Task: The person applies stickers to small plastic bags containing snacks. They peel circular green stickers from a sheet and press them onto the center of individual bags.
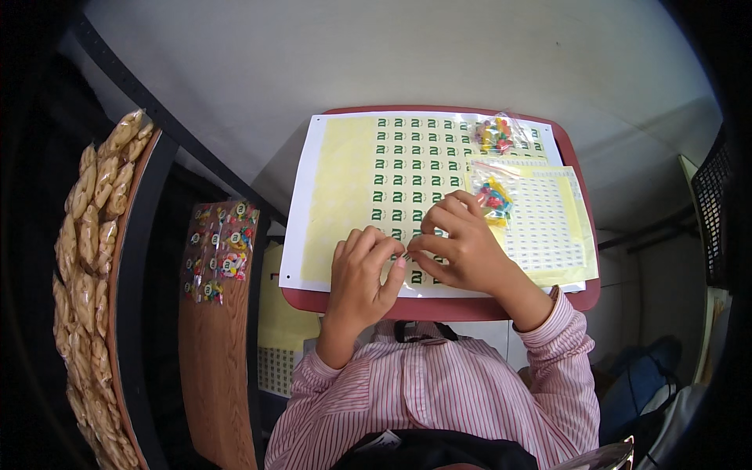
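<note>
On a red table (329,301) lies a large sheet of round stickers (343,194) with green marks, its left part bare yellow backing. My left hand (367,276) and my right hand (464,244) meet over the sheet's lower middle, thumbs and index fingers pinching what looks like a small sticker (406,256). Just past my right fingertips a clear zip bag of colourful pieces (496,202) rests on smaller label sheets (546,217). Another such bag (494,134) sits at the sheet's top right corner.
At the left, a wooden shelf (217,352) bears several stickered bags of colourful pieces (235,238). Farther left, another shelf holds many clear bags of tan pieces (88,235). A wall (411,53) rises behind the table; a black mesh basket (711,211) is at the right.
</note>
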Motion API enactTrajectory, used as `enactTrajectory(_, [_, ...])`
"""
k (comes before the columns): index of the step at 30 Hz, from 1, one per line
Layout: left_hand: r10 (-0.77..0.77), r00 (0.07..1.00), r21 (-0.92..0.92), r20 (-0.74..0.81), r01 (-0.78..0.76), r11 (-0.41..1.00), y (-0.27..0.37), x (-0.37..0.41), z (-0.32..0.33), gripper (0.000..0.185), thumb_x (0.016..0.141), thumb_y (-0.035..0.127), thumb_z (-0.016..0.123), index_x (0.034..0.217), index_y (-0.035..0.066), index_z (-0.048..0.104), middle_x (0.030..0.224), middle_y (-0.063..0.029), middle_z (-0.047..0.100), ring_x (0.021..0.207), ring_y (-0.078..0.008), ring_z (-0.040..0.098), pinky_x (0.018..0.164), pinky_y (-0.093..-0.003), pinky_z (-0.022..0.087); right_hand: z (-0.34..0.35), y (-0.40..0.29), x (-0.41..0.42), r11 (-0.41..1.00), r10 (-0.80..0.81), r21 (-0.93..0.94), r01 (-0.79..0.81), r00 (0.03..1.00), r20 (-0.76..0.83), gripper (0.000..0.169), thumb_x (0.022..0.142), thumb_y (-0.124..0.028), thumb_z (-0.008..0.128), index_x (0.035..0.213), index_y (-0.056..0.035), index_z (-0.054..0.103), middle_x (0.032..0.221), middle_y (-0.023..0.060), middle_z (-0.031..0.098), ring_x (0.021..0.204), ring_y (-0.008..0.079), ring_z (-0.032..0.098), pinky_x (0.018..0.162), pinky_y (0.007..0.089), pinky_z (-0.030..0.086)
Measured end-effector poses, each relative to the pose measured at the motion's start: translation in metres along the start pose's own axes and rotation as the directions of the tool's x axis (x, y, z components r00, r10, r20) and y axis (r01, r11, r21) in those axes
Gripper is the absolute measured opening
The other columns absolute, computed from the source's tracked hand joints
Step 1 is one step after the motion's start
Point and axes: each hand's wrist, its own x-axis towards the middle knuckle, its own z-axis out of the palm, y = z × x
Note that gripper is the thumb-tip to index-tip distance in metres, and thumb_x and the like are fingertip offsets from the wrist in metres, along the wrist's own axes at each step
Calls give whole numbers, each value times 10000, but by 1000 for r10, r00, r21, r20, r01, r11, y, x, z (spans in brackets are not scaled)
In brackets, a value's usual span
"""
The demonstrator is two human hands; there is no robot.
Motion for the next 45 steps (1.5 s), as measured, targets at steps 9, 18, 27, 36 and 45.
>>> enactTrajectory(9, [-96,983,-195,-156,65,979,-16,-3,17,407,840,294,529,1122,4,482,1057,-157,484,902,-275,492,806,-370,395,-29,41,1,908,416,99,-406,856,-305,334,736,-111,633,1048,-48,533,1005,138,526,976,309,503,839,399,382])
enactTrajectory(18, [-140,981,-292,-132,96,952,-15,-4,19,337,811,193,574,1070,-6,492,1026,-142,511,822,-241,488,755,-334,416,-41,94,-38,608,794,-84,-789,603,78,881,721,-200,683,1377,-18,124,1070,212,511,1061,322,484,985,437,302])
enactTrajectory(27, [-143,989,-334,-40,122,935,-14,-7,18,318,766,120,592,1055,24,501,942,-75,557,777,-186,510,702,-317,415,-30,58,-33,665,740,-146,-733,673,-6,971,618,-150,767,1370,-29,165,1092,189,449,1002,317,502,843,364,443])
enactTrajectory(36, [-37,997,-365,62,57,929,-12,-7,22,366,760,107,612,1092,22,485,990,-83,561,811,-189,529,741,-314,433,-19,55,-22,772,592,369,-518,798,-117,852,623,26,721,1338,-70,269,1117,123,433,927,177,519,757,283,498])
enactTrajectory(45, [-181,982,-936,53,112,334,5,-7,43,469,922,147,408,1322,-15,225,1244,-141,397,1083,-171,453,897,-289,383,7,11,-22,756,186,651,-68,976,-114,813,614,-29,749,1298,-75,312,1198,130,369,1023,217,490,743,294,484])
